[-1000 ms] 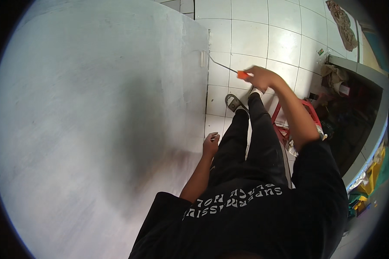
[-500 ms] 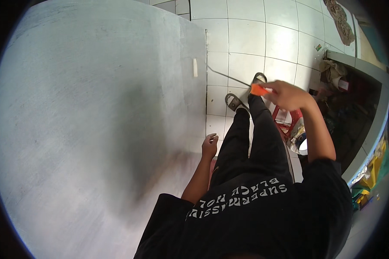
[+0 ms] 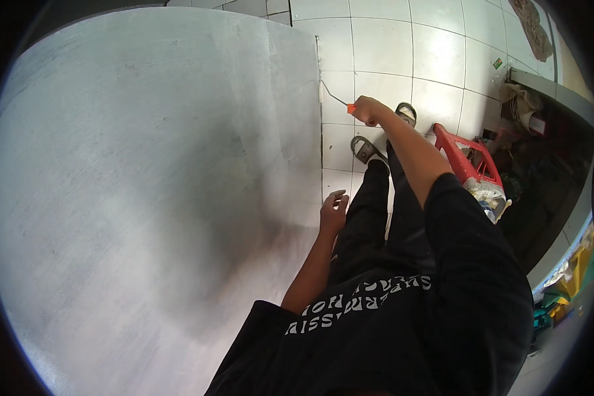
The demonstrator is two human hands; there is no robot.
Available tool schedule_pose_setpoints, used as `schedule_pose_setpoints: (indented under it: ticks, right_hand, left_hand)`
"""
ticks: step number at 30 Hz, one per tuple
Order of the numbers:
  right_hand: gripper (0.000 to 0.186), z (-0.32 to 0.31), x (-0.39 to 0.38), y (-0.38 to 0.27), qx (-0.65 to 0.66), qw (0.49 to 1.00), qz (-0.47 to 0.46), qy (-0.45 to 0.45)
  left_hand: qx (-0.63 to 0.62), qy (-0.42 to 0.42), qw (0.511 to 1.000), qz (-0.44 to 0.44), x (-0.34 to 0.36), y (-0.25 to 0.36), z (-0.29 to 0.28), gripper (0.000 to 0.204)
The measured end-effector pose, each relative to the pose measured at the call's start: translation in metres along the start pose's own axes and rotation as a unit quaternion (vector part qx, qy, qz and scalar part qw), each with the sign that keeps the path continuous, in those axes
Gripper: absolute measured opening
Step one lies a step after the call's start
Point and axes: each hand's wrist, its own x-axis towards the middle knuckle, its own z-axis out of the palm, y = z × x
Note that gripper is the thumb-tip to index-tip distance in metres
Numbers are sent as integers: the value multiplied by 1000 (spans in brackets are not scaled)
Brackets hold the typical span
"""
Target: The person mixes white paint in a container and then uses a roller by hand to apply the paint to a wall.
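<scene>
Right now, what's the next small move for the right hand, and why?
Probably roll the white roller sleeve up the grey wall, away from the floor tiles. The right hand grips the orange handle, and the sleeve sits at the wall's lower edge, leaving little or no wall below.

Roller (image 3: 321,92) at wall's (image 3: 145,165) right edge, stool (image 3: 461,164) right of legs (image 3: 366,204)

The roller handle (image 3: 351,108) is orange, the wall (image 3: 145,165) grey, the stool (image 3: 457,157) red.
</scene>
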Motion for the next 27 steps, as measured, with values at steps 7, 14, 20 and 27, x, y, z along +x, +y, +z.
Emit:
schedule_pose_setpoints:
  ticks: [7, 14, 20, 27]
  right_hand:
    - [50, -72, -277, -41, -125, 989, -80, -6]
    - [47, -71, -263, -29, -54, 995, -78, -34]
    - [51, -45, -169, -28, -62, 995, -76, -24]
    - [52, -89, -398, -55, -44, 988, -138, -47]
  left_hand:
    - [2, 12, 1000, -9, 1, -25, -5, 36]
    - [30, 0, 998, -54, 1, -43, 13, 38]
    - [0, 4, 1000, 22, -12, -19, 13, 39]
    - [62, 53, 996, 35, -27, -20, -25, 35]
